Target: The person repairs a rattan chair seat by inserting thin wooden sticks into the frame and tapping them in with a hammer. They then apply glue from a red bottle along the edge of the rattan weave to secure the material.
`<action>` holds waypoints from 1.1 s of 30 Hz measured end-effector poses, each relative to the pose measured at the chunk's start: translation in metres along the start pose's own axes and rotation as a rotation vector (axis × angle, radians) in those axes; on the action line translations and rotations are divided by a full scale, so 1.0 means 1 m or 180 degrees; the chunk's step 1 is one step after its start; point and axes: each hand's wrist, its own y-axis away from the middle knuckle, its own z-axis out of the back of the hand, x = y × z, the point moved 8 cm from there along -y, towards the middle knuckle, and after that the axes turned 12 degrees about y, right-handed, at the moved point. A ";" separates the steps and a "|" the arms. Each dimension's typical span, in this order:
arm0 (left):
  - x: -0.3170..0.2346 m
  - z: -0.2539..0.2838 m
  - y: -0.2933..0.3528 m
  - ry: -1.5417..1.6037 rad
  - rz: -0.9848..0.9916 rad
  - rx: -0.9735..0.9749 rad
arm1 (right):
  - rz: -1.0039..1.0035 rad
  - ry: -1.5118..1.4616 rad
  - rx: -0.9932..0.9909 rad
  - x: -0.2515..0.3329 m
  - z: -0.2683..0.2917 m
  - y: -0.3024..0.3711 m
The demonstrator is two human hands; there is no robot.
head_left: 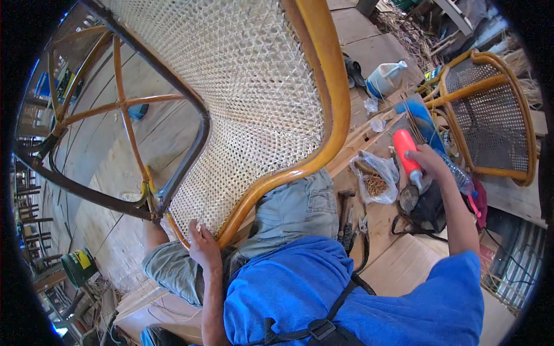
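A rattan chair point(323, 86) with a woven cane panel point(242, 86) lies tilted across my lap. My left hand point(203, 245) rests against the lower edge of the cane panel, fingers pressed to the orange rim. My right hand point(427, 161) reaches out to the right and grips a red-orange bottle point(406, 151) with a white base, held upright over a pile of tools and a dark bag point(430, 210).
A clear plastic bag of small brown pieces point(376, 183) lies by my knee, with a hammer point(344, 202) and pliers point(362, 228) on the wooden floor. A second cane chair point(490, 115) stands at right. A white jug point(385, 78) sits behind; a green can point(78, 266) lower left.
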 end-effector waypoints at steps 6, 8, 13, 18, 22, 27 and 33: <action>-0.006 -0.006 -0.001 -0.0137 -0.0181 0.0218 | -0.0227 0.0029 -0.0323 0.014 0.018 -0.064; -0.002 -0.008 -0.001 -0.0282 0.0029 0.0345 | -0.0680 -0.1530 -0.0148 0.018 -0.012 -0.097; -0.008 -0.006 -0.004 -0.0337 0.0102 0.0347 | -0.0481 -0.3264 0.0101 0.090 -0.123 -0.207; -0.009 0.002 -0.006 -0.0226 0.0341 0.0301 | -0.1501 -0.3169 -0.0453 0.089 -0.230 -0.249; -0.005 0.006 -0.005 0.0080 0.0455 0.0210 | 0.0338 -0.1323 -0.1679 0.099 -0.157 -0.191; -0.002 -0.001 -0.004 0.0120 0.0298 0.0226 | 0.1051 -0.0861 -0.1049 0.066 -0.095 -0.047; 0.002 -0.009 -0.003 0.0159 0.0276 0.0420 | -0.0348 -0.0006 -0.0997 -0.010 -0.168 0.068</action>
